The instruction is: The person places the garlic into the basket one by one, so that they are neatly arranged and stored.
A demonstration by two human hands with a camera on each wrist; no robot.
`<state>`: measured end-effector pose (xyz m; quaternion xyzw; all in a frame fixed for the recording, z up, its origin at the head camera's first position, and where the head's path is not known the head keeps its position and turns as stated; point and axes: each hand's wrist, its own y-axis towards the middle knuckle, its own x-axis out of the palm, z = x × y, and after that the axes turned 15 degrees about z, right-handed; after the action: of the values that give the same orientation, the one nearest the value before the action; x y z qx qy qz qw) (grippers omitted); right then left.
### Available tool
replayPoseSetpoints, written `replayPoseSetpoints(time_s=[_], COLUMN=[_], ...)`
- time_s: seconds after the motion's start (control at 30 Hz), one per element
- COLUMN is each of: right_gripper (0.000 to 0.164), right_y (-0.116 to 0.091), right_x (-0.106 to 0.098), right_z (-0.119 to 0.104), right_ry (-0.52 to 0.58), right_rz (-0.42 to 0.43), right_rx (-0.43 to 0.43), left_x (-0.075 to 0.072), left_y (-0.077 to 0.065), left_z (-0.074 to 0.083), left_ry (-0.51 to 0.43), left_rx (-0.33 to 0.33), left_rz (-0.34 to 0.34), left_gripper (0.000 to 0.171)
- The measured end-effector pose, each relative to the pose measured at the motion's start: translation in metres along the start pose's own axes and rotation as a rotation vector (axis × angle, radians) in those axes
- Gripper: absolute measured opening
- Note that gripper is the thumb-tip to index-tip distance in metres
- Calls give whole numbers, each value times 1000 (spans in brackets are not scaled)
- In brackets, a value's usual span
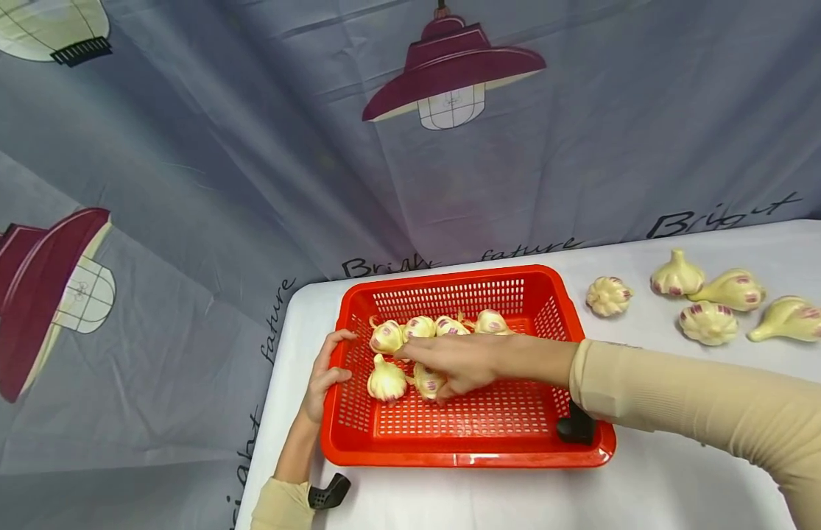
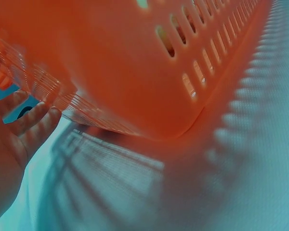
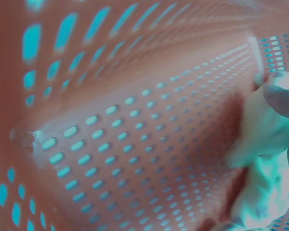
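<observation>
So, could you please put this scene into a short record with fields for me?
Container: red basket with slotted walls
Bulbs inside: at least six garlic bulbs visible; the right arm may hide more
Bulbs outside: five loose bulbs, right of the basket
Left hand: holds the basket's left rim
Right hand: inside the basket, gripping one bulb
Surface: white cloth
Backdrop: grey curtain printed with lamps and lettering

Garlic bulb (image 1: 426, 382) part-hidden by right grip (image 1: 464, 361), corner lamp (image 1: 46, 26) cropped
</observation>
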<state>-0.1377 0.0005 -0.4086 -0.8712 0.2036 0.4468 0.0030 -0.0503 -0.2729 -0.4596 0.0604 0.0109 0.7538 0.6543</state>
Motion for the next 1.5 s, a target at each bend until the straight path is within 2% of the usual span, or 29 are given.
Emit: replayPoseSetpoints(time_s=[0.07, 0.17, 0.3, 0.43, 0.63, 0.87, 1.03, 1.23, 1.5], right_gripper=[75, 66, 59, 62, 72, 74, 74, 75, 91], right_y=[1, 2, 2, -1, -16, -56, -89, -119, -163], right_x=[-5, -15, -29, -45, -83, -129, -142, -157, -166], right_z=[-4, -11, -19, -25, -26, -19, -10, -5, 7], right_ry=[37, 21, -152, -280, -342, -375, -363, -378, -425], right_rz=[2, 17, 66, 103, 183, 313, 374, 438, 426], right_rx=[-10, -35, -83, -64, 29, 182, 304, 398, 548], left_x=[-1, -1, -2, -1, 1, 3, 2, 1, 0], left_y=[-1, -2, -3, -4, -3, -1, -1, 0, -1], left_z=[0, -1, -1, -2, -4, -2, -1, 2, 2], left_ry=[2, 0, -4, -2, -6, 3, -3, -8, -8], left_rx=[-2, -9, -12, -4, -5, -11, -24, -14, -6], left_rz=[5, 5, 6, 9, 2, 9, -5, -2, -5], left_gripper=[58, 58, 58, 58, 58, 59, 58, 59, 58])
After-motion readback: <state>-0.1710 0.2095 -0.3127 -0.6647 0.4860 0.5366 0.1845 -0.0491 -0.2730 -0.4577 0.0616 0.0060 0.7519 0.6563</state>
